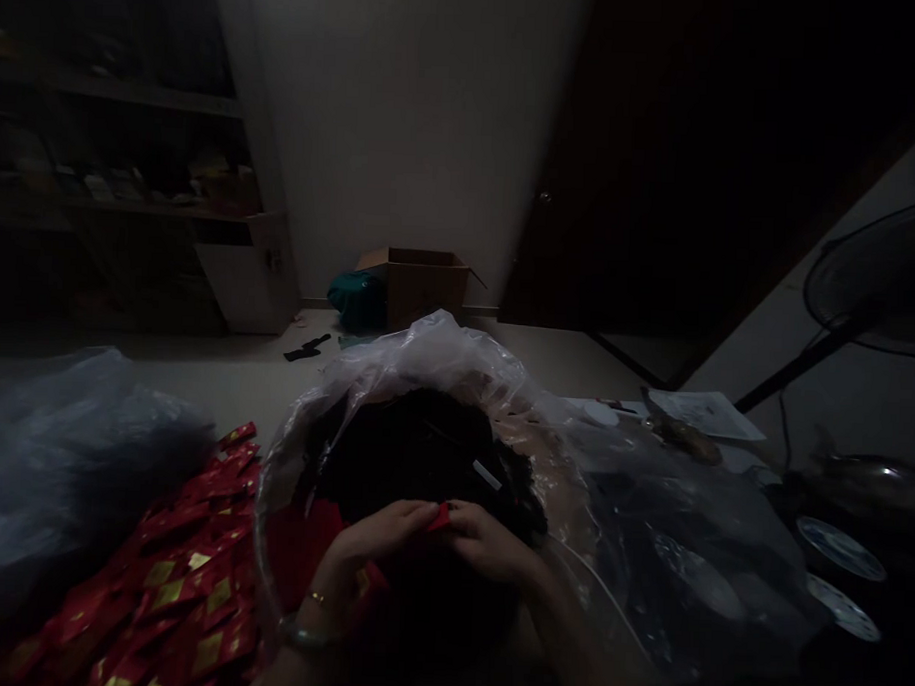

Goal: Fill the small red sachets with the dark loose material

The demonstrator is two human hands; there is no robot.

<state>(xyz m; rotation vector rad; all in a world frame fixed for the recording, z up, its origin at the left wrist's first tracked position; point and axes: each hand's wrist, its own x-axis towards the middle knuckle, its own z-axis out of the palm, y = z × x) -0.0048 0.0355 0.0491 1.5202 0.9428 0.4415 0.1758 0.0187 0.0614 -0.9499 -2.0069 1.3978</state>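
Observation:
My left hand (380, 535), with a gold band and a pale bangle at the wrist, is closed with its thumb and fingers on a small red packet (440, 518). From the other side my right hand (492, 542) pinches the same packet, most of which the fingers hide. Both hands are over a large clear plastic bag (443, 332) that is open at the top and full of a dark, loose material (401, 451). A small white strip (487, 474) lies on the dark material. Red cloth or packaging (296, 548) shows beside my left wrist.
Many red packets with gold labels (186, 584) are heaped at the left, beside another full plastic bag (70, 460). Patterned dishes (841, 549) and a fan (880, 278) are at the right. A cardboard box (425, 287) stands by the wall. The room is dim.

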